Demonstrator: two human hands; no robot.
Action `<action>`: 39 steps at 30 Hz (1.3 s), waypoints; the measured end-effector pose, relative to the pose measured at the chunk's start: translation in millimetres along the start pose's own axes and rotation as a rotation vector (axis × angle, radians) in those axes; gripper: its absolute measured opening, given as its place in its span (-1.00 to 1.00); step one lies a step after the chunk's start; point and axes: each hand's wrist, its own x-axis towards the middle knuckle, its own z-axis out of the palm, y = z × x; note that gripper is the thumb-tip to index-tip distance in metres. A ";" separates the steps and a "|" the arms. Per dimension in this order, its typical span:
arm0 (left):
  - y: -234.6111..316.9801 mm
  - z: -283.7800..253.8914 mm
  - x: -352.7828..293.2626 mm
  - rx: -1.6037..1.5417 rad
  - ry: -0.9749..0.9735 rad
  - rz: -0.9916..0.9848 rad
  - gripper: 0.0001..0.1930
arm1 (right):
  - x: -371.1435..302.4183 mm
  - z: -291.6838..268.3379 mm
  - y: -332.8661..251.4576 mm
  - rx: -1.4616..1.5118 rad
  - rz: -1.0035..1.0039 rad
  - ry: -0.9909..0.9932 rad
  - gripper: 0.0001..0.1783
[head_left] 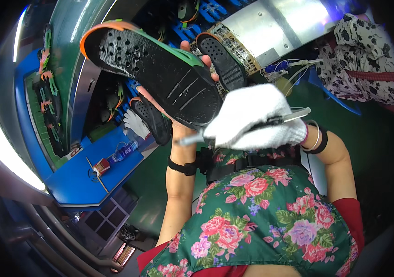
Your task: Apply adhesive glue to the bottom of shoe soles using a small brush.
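Observation:
My bare left hand [177, 125] grips a black shoe sole [157, 76] from beneath, with fingers showing past its far edge and the thumb along its near edge. The sole has an orange and green rim, round holes at the toe end and a shiny, streaked patch there. My right hand [257, 117], in a white knitted glove, is closed round a slim tool [297, 114] beside the sole's heel end. Its pale rod sticks out to the right; the grey tip on the left is blurred, so its kind is unclear.
Similar soles lie beyond, one on the right [222, 60] and one below [150, 121]. A blue bench [74, 187] at left carries a blue-labelled bottle [125, 151], a small red item [100, 167] and a white glove [136, 123]. Metal machinery [275, 27] stands ahead, floral cloth [363, 60] at right.

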 end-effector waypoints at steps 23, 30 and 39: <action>24.7 9.3 -13.0 0.345 0.336 -0.241 0.15 | -3.0 -9.3 0.7 -0.303 -0.179 -0.092 -0.75; 40.6 7.4 -15.3 0.472 0.569 -0.217 -0.19 | -16.0 2.0 -0.9 -0.238 -0.210 -0.316 -0.68; 49.8 -7.9 -17.9 0.496 0.625 -0.141 -0.47 | -2.7 -4.2 3.6 -0.083 -0.187 -0.289 -0.71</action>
